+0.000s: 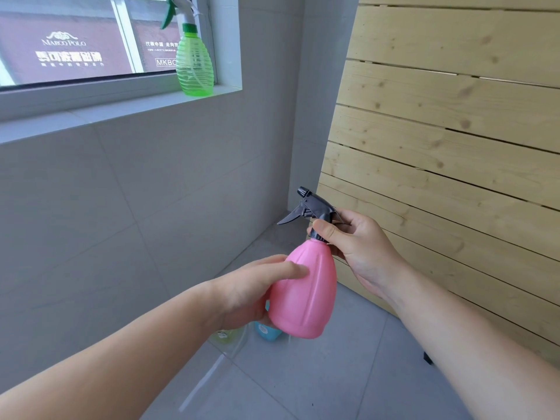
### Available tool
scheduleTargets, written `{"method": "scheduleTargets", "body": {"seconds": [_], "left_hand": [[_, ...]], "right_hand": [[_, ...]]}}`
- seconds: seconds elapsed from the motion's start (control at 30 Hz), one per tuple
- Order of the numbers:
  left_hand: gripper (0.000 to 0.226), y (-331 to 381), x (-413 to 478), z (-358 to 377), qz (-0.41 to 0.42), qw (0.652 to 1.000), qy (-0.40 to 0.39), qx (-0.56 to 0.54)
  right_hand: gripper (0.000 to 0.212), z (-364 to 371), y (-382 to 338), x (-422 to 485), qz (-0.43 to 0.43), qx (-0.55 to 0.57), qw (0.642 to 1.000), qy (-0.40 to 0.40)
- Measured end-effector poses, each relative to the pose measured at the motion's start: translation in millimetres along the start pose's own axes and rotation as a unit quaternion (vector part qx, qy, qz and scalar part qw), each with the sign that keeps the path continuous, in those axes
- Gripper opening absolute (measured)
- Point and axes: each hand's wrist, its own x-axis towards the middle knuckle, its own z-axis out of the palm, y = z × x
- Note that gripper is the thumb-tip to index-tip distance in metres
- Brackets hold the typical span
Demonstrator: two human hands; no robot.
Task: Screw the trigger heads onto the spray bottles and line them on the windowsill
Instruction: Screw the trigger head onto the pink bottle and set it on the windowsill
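I hold a pink spray bottle in mid-air, slightly tilted. My left hand wraps its body from the left. My right hand pinches the collar of the black trigger head that sits on the bottle's neck, nozzle pointing left. A green ribbed spray bottle with a white and green trigger head stands upright at the right end of the windowsill.
Below the pink bottle, on the grey tiled floor, a blue bottle and a pale yellow-green bottle are partly hidden. A slatted wooden panel leans against the wall on the right.
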Motion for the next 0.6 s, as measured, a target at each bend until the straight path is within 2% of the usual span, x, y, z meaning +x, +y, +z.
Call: {"method": "scheduleTargets", "body": {"seconds": [0.13,0.27,0.4,0.5,0.6], "left_hand": [[0.062,3,-4,7,0.015,0.998,0.01,0.055],[0.058,3,-2,9,-0.003,1.0,0.008,0.021],[0.05,3,-4,5,0.004,0.999,-0.006,0.039],[0.058,3,-4,9,0.025,0.998,0.019,0.061],[0.061,1,-1,13,0.022,0.999,0.006,0.028]], "right_hand": [[0.012,3,1,-1,0.013,0.004,1.0,0.004],[0.006,6,-1,1,0.012,0.0,1.0,0.004],[0.014,4,-3,1,0.011,0.009,1.0,0.003],[0.015,5,-2,-1,0.006,0.007,1.0,0.004],[0.011,5,-4,-1,-0.009,0.011,1.0,0.012]]}}
